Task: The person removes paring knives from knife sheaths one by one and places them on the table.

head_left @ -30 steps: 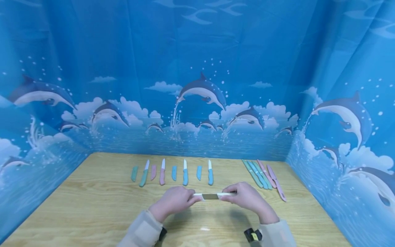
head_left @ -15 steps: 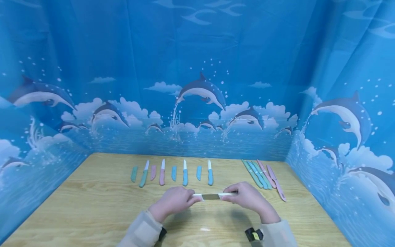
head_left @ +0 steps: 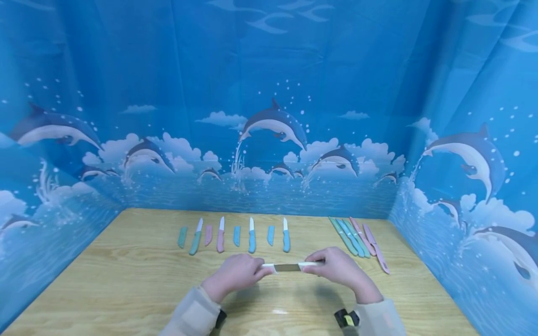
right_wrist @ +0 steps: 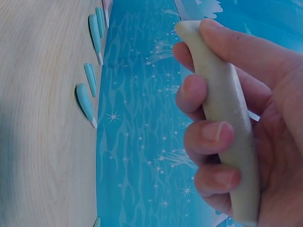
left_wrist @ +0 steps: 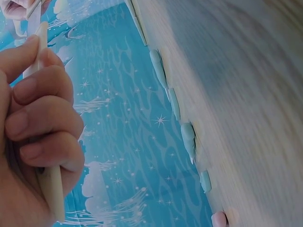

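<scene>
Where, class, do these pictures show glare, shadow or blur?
Head view: small glare spot on the table, soft shadows below the left hand and right hand; left wrist view: broad shadow on the table, wood grain blurred at right; right wrist view: faint shadow at the left edge, pale handle fairly clear.

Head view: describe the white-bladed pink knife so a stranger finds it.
On the wooden table, look beyond the left hand, near the far edge. The pink knife lies between a pink sheath and a blue sheath. Unlike the nearby green knife and blue knife, its handle is pink.
</scene>
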{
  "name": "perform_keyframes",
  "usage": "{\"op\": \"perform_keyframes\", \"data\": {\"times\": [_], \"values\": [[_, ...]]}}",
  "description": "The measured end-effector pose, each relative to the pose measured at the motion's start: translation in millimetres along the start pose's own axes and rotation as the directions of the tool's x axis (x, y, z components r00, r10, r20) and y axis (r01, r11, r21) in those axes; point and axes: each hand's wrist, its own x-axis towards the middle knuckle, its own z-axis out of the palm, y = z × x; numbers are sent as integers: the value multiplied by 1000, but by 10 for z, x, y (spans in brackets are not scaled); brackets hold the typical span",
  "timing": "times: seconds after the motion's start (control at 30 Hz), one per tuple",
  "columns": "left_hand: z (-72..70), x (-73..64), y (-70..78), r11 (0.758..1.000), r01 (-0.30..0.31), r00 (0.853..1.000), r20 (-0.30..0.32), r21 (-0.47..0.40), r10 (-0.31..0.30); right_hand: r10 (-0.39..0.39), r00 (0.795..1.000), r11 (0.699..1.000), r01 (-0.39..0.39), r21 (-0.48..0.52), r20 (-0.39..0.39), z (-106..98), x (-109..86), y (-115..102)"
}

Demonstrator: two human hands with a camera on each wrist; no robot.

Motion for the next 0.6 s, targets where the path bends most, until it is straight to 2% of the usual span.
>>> {"op": "perform_keyframes", "data": {"times": [0.17, 0.6], "values": [[14, 0, -8, 1000, -8, 1000, -12, 5, 8, -1, 1000, 1000, 1, 9, 8, -13, -12, 0], [-7, -4, -3, 1000, 8, 1000, 6, -8, -8, 1, 1000, 999, -2, 37, 17, -33, -23, 12]]}}
